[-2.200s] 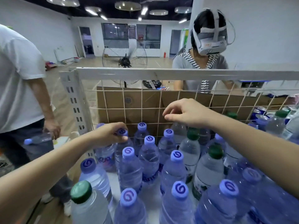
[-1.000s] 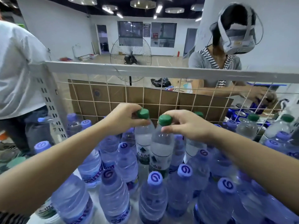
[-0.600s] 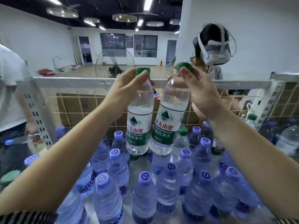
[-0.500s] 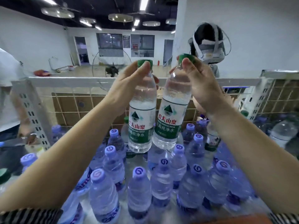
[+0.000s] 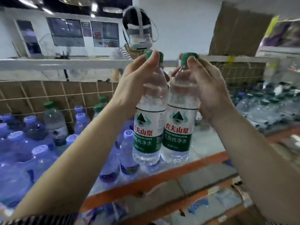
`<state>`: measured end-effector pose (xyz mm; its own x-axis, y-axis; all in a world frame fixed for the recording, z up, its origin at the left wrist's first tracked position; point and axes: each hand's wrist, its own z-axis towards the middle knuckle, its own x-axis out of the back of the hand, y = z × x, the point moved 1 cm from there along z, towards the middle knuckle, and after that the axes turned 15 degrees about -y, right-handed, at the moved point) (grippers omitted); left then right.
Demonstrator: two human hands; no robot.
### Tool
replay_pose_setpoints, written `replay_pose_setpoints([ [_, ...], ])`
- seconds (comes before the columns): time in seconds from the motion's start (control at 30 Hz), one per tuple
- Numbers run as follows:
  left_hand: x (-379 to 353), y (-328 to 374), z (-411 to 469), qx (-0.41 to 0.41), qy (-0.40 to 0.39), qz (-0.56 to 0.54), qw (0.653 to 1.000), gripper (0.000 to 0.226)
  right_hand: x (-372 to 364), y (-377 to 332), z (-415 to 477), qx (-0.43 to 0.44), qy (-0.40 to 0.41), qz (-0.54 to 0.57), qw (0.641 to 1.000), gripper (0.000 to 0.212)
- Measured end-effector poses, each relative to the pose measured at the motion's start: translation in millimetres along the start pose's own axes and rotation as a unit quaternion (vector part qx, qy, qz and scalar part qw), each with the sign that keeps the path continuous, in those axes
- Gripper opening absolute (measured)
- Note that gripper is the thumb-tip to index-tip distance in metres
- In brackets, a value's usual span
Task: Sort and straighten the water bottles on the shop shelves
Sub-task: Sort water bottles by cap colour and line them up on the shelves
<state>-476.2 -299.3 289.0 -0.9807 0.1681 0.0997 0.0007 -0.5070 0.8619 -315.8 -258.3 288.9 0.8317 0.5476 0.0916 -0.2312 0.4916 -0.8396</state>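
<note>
At the far left, purple-capped bottles (image 5: 38, 149) were stood crowded on the shelf (image 5: 162, 177). A single green-capped bottle (image 5: 54, 120) was set among them, against the wire grid (image 5: 48, 93) at the back.

Towards the middle, the left hand (image 5: 138, 85) was raised above the shelf. Its fingers were clamped round the neck of a green-labelled water bottle (image 5: 148, 132), with the thumb laid against the green cap.

Just beside it, a second green-labelled water bottle (image 5: 177, 130) was held roughly upright at the same height. Whether the two bodies touched could not be told.

The neck of that second bottle was gripped in the curled fingers of the right hand (image 5: 209, 88), the thumb set on its cap.

Behind the hands, a person wearing a headset (image 5: 139, 32) was seen beyond the shelf rail. At the far right, more bottles (image 5: 267, 104) were stood on the shelf, blurred.
</note>
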Motion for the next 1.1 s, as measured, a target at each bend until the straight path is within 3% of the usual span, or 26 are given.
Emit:
replay_pose_setpoints([
  [0.23,-130.1,-72.5,26.6,-0.015,-0.035,-0.050,0.998,0.023,114.6,24.3,-82.3,-0.054,0.054,-0.040,0.996,0.027],
  [0.43,-195.0,-127.8,56.2,0.015,-0.050,-0.064,0.997,0.024,183.1,48.3,-120.1,-0.088,0.069,-0.035,0.993,0.032],
  [0.53,-212.2,-154.8,76.4,0.027,-0.048,-0.060,0.997,0.033,212.5,64.7,-123.9,-0.090,0.074,-0.051,0.992,0.030],
  [0.67,-225.5,-188.3,109.4,0.008,-0.053,-0.041,0.998,0.020,251.8,88.6,-116.1,-0.085,0.069,-0.081,0.991,0.027],
  [0.93,-242.7,-246.9,178.1,-0.026,-0.031,-0.014,0.999,0.021,332.4,142.7,-73.8,-0.104,0.041,-0.178,0.978,0.034],
  [1.1,-247.9,-271.9,207.7,-0.012,-0.014,0.011,1.000,0.023,369.6,173.2,-48.9,-0.124,0.032,-0.176,0.976,0.030],
])
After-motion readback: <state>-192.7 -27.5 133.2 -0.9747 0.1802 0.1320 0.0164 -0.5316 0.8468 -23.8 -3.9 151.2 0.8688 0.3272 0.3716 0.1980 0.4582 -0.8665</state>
